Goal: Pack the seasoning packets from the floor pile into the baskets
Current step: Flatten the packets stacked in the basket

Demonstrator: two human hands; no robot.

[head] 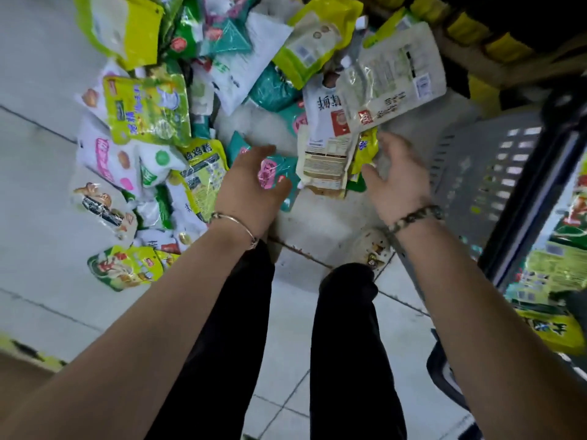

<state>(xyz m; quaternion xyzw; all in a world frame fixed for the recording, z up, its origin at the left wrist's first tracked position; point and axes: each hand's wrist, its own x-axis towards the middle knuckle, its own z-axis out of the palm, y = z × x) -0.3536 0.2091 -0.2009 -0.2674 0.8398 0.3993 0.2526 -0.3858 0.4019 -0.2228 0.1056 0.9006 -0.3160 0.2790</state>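
Head view: seasoning packets (149,122) lie in a loose heap on the floor (38,154), most of them left of and ahead of the person. One teal packet (286,173) with a pink label sits at the near edge of the heap, under the left hand (251,185).

Step in hand, as judged: picking from the pile, transfer not yet begun. The grey basket (482,160) stands to the right, just beside the heap; the part of its inside that shows holds no packets.

Left hand: fingers (260,152) curled over the far side of the teal packet, thumb on its near side, so it appears gripped. Whether it is lifted off the floor cannot be told.

Right hand (400,179): spread and relaxed, holding nothing, palm turned toward a white-and-brown packet (327,160) and a yellow packet (368,150) just beside it. Contact with either cannot be confirmed.

Next move calls for: lift the teal packet clear of its neighbours, carry it rightward over the basket rim, release inside
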